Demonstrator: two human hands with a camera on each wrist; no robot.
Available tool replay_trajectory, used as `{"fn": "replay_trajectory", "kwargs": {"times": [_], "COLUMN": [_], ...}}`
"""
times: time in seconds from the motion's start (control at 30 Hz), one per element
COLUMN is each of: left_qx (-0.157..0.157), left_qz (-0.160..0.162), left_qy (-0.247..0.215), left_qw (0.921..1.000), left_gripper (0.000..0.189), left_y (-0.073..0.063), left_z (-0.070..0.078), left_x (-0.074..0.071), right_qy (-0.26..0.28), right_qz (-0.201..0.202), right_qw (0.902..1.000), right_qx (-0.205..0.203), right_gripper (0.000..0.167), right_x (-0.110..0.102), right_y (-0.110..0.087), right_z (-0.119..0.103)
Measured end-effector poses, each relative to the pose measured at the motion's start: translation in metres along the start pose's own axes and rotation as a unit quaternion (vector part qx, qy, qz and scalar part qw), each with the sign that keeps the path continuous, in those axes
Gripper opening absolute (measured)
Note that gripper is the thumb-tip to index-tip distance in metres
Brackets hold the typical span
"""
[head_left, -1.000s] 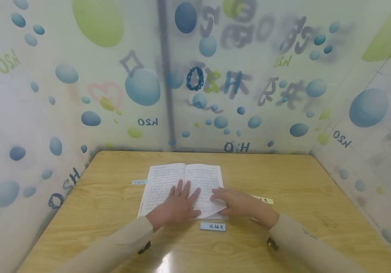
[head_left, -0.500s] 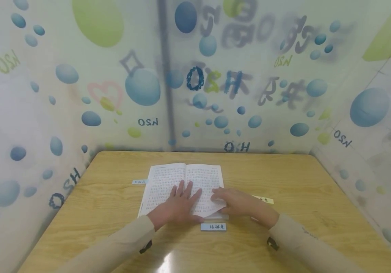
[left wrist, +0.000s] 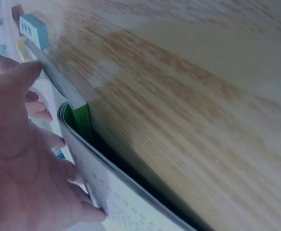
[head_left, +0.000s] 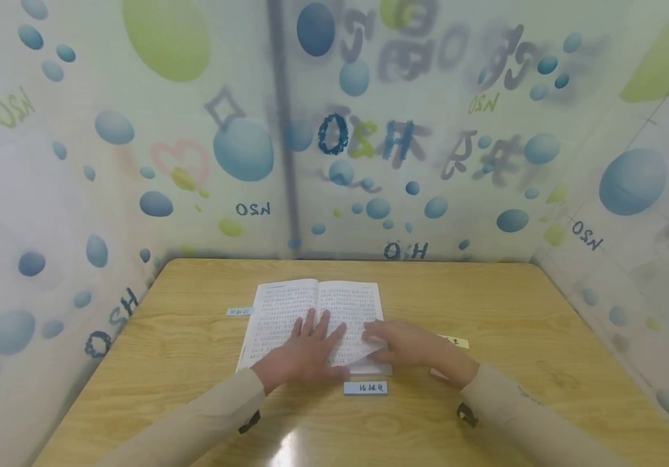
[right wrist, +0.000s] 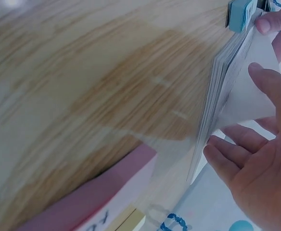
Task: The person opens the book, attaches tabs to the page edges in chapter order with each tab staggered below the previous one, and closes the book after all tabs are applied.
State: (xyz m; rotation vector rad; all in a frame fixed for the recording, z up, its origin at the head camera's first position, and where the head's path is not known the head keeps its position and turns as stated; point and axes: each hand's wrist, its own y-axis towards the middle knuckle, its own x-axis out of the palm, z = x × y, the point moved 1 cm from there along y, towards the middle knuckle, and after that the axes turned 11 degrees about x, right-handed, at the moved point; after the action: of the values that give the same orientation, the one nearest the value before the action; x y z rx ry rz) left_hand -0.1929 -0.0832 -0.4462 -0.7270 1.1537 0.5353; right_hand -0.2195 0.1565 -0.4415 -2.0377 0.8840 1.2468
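Book point(head_left: 340, 301), lying open on the table point(head_left: 486, 298), between the two hands. Pressing across the near part of it, beside the center fold, with the left grip point(head_left: 309, 353), spreading straight fingers wide and holding nothing; seemingly keeping the pages flat and the book from shifting. Curling the right grip point(head_left: 407, 344) only part-way, taking in the lifted near right corner of a page point(right wrist: 244, 98) between thumb and fingers, likely keeping that sheet apart from those beneath; not showing clearly how firmly pinching. Leaving a blue block point(head_left: 365, 388) just beside the near edge, a light blue block point(head_left: 239, 311) at the left edge, and a yellow block point(head_left: 457, 342) and a pink block point(right wrist: 116, 185) near the right wrist, presumably off the open pages. Looking white and densely printed in rows on both facing sides, too small to read; showing a thick stack of edges on the right, and, in the left wrist view, arching up near the fold, baring green there and casting a dark shadow below.
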Motion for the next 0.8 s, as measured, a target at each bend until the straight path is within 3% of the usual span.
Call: {"fn": "replay_trajectory", "kwargs": {"times": [0.3, 0.57, 0.7, 0.8], "left_qx": [0.011, 0.032, 0.037, 0.047], "left_qz": [0.006, 0.042, 0.051, 0.076], "left_qy": [0.01, -0.006, -0.021, -0.032], "left_qw": [0.9999, 0.9986, 0.9978, 0.9955], "left_gripper": [0.084, 0.082, 0.085, 0.087], "left_y": [0.0, -0.004, -0.006, -0.008], "left_z": [-0.004, -0.013, -0.02, -0.029], "left_x": [-0.001, -0.006, -0.008, -0.01], "right_qy": [0.039, 0.05, 0.051, 0.049], "right_qz": [0.015, 0.037, 0.028, 0.022], "right_qw": [0.9991, 0.9975, 0.9965, 0.9961], "right_qx": [0.01, 0.033, 0.06, 0.07], "right_gripper": [0.037, 0.046, 0.05, 0.05], "right_x": [-0.007, -0.014, -0.014, -0.013], "right_y": [-0.008, -0.021, -0.027, -0.029], "right_z": [0.018, 0.034, 0.034, 0.034]}}
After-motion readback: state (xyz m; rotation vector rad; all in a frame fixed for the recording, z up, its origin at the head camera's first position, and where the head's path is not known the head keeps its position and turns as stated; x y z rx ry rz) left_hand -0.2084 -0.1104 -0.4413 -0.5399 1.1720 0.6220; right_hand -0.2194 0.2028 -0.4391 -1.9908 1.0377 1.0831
